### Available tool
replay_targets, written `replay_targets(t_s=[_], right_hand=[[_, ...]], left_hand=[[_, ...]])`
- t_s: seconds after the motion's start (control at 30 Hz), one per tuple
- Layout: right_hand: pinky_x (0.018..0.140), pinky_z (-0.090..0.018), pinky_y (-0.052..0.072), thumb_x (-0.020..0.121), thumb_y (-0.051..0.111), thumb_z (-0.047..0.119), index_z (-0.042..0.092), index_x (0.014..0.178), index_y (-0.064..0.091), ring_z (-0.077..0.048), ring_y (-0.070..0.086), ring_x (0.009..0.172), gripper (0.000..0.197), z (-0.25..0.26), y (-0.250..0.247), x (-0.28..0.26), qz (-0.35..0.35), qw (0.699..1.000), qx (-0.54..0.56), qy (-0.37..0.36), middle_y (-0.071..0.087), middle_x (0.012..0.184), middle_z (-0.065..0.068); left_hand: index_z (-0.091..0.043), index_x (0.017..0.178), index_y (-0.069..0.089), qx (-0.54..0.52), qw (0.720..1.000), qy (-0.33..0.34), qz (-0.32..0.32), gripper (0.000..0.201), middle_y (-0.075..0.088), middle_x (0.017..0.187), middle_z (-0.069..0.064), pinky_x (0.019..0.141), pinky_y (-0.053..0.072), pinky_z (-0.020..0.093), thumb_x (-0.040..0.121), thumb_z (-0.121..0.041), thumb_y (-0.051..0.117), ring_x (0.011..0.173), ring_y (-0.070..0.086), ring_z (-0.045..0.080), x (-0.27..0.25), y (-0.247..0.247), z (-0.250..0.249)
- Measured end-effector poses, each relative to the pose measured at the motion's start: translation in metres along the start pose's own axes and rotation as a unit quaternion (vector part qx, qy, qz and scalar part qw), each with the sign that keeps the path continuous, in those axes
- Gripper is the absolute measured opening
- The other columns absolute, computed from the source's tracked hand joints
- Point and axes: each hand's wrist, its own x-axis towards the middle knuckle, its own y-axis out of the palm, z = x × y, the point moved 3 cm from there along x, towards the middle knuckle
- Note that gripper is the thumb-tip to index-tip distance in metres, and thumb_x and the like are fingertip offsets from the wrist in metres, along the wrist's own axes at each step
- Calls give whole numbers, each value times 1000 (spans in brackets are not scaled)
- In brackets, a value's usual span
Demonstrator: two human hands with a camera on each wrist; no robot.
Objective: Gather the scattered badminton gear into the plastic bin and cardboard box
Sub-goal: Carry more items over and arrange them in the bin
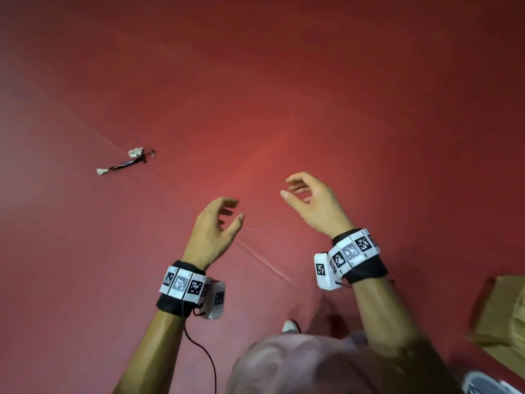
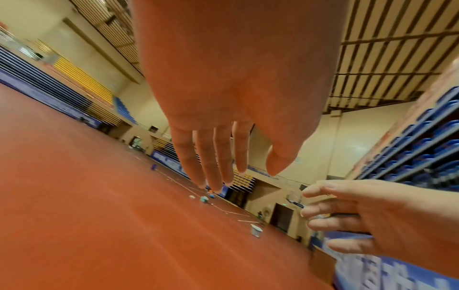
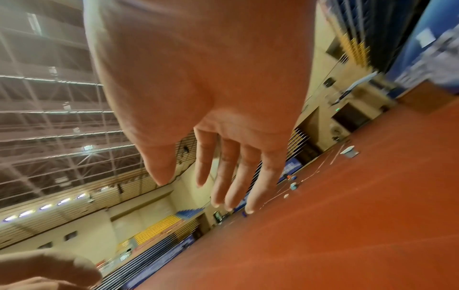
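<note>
Both my hands hang empty above the red court floor (image 1: 284,95). My left hand (image 1: 231,213) is at centre with loosely curled fingers. My right hand (image 1: 289,189) is a little to its right, fingers relaxed, holding nothing. On the floor to the far left lie two white shuttlecocks (image 1: 135,152) (image 1: 101,171) beside a short dark strap-like item (image 1: 127,162). A brown cardboard box (image 1: 502,317) shows at the right edge, blurred. In the left wrist view a pale plastic bin (image 2: 256,231) stands far off on the court. The right wrist view shows that bin (image 3: 349,151) too.
White court lines (image 1: 264,261) cross the floor under my hands. Small scattered items (image 2: 204,199) lie far down the court. Blue seating (image 2: 427,141) and a blue banner wall (image 2: 387,270) border the hall. My own light clothing (image 1: 298,365) fills the bottom of the head view.
</note>
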Motion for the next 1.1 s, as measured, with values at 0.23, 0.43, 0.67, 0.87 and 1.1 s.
replay_targets(t_s=[0.23,0.43,0.67,0.87,1.1], right_hand=[[84,-21,50,91,73,37,30,110,64,-5,65,99,22,38,123,107,122,990,0,-64,68,104,11],[85,-22,51,90,73,38,32,109,64,-4,65,99,22,52,215,223,206,974,3,-95,69,104,12],[92,-33,56,90,72,41,29,110,64,-7,67,96,25,117,308,418,247,957,34,-147,69,101,10],[93,-33,56,92,73,34,23,110,66,-4,67,93,22,153,388,522,280,947,66,-143,70,99,10],[95,-36,56,92,73,33,24,109,66,-5,67,94,20,175,525,596,345,927,55,-138,70,99,10]], left_hand=[[-25,121,65,-1,990,-108,-87,29,69,115,-14,83,58,32,94,-29,71,101,65,-1,23,-70,99],[-23,121,65,3,974,-170,-151,29,68,117,-12,85,56,29,94,-29,71,102,65,0,89,-116,163],[-25,121,64,44,945,-229,-231,27,67,117,-14,85,57,29,95,-31,69,102,64,-1,187,-202,224],[-23,121,64,63,905,-292,-304,28,67,118,-12,85,57,31,94,-29,70,101,65,1,231,-265,275],[-23,121,64,50,873,-350,-334,29,67,118,-12,84,57,32,94,-28,71,102,65,2,264,-327,376]])
